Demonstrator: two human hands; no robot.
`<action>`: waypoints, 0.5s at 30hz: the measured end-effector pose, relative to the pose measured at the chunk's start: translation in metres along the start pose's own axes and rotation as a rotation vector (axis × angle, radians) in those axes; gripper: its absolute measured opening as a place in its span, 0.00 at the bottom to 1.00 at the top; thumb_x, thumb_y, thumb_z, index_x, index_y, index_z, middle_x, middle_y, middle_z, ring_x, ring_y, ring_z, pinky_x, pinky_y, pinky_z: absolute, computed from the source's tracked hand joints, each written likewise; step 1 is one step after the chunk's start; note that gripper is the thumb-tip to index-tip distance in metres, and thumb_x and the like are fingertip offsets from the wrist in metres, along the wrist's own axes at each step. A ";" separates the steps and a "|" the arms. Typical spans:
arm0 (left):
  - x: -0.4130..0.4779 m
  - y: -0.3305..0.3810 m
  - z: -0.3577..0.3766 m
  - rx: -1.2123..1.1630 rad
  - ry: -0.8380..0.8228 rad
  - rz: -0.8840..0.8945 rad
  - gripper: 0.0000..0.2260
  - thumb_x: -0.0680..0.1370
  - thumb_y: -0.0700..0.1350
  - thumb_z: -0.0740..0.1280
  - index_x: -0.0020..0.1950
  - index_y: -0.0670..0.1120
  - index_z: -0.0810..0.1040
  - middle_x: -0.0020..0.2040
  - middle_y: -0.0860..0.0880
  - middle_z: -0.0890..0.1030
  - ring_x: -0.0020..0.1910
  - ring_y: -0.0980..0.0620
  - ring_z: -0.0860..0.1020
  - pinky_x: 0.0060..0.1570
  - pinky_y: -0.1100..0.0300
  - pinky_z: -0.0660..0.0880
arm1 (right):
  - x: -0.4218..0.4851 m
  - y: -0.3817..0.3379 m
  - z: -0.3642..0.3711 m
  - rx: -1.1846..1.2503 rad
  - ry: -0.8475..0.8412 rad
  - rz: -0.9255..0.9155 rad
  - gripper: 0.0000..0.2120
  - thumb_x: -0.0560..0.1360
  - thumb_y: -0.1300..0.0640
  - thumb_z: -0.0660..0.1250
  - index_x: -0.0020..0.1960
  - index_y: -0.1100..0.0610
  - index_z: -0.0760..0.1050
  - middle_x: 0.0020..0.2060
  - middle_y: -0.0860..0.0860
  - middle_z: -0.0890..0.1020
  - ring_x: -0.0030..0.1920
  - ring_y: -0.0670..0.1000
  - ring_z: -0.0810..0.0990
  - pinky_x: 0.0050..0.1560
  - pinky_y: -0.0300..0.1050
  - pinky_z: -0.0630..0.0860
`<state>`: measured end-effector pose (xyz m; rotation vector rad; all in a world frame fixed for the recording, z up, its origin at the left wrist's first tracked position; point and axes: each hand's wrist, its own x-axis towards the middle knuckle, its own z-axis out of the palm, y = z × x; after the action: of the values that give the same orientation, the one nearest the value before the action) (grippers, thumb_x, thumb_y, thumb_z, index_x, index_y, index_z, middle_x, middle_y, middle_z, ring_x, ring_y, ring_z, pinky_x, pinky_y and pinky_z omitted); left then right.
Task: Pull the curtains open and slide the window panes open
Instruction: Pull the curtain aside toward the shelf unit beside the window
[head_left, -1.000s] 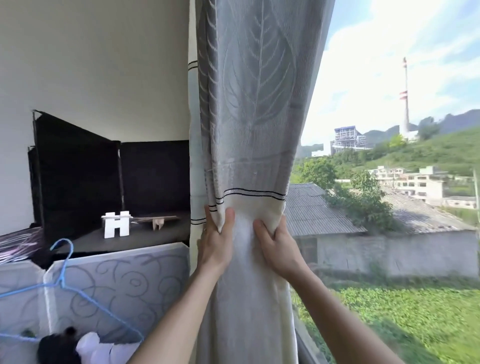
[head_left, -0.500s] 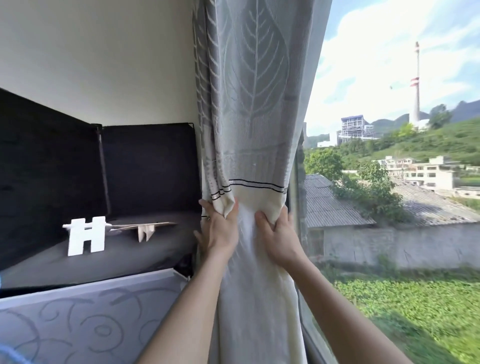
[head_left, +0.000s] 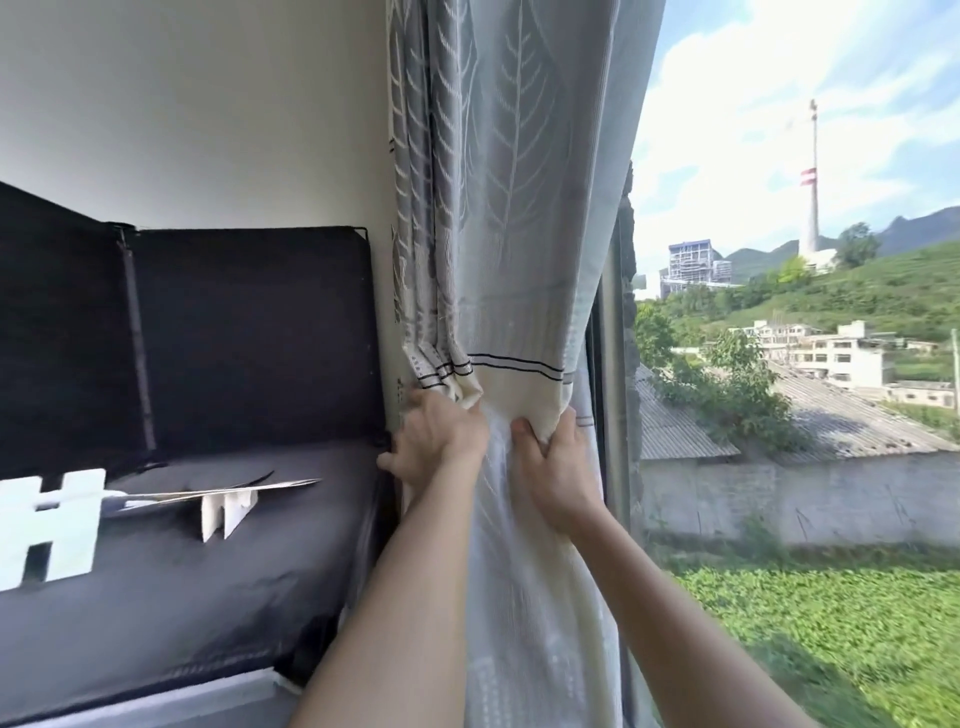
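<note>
Head view: both hands, left (head_left: 435, 441) and right (head_left: 558, 467), clench bunched curtain (head_left: 519, 218) at centre; fingertips buried in folds; white "H" block (head_left: 49, 525) cropped lower left.

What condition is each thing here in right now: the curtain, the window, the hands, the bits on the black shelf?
Curtain: bunched against the wall, gripped below its black stripes.
Left hand: closed on the curtain's left folds.
Right hand: closed on the curtain's right edge.
Window: uncovered; open or shut, cannot tell.
White H: standing upright.
Thin board: lying flat on a white stand.
</note>
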<state>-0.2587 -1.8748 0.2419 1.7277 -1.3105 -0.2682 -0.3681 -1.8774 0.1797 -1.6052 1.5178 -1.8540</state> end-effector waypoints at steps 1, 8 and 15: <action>0.010 0.004 0.003 0.021 -0.008 0.001 0.27 0.77 0.62 0.64 0.69 0.45 0.70 0.64 0.44 0.78 0.63 0.41 0.76 0.63 0.45 0.63 | 0.011 0.006 0.005 0.002 -0.019 0.012 0.18 0.80 0.49 0.63 0.64 0.58 0.66 0.61 0.60 0.74 0.61 0.60 0.74 0.62 0.52 0.71; 0.062 0.029 0.031 0.174 -0.081 -0.006 0.19 0.77 0.59 0.65 0.64 0.51 0.76 0.64 0.47 0.78 0.62 0.42 0.76 0.66 0.37 0.64 | 0.078 0.040 0.029 -0.039 -0.070 0.118 0.20 0.80 0.46 0.60 0.65 0.57 0.63 0.53 0.56 0.77 0.60 0.61 0.76 0.54 0.43 0.69; 0.126 0.044 0.058 0.149 -0.164 -0.062 0.28 0.73 0.57 0.70 0.69 0.45 0.72 0.68 0.43 0.74 0.66 0.40 0.74 0.64 0.37 0.69 | 0.147 0.070 0.053 -0.052 -0.179 0.198 0.29 0.80 0.43 0.59 0.76 0.54 0.56 0.65 0.54 0.77 0.65 0.60 0.75 0.58 0.45 0.67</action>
<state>-0.2728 -2.0126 0.2865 1.9070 -1.4273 -0.3624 -0.4052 -2.0430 0.1987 -1.5343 1.5924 -1.5367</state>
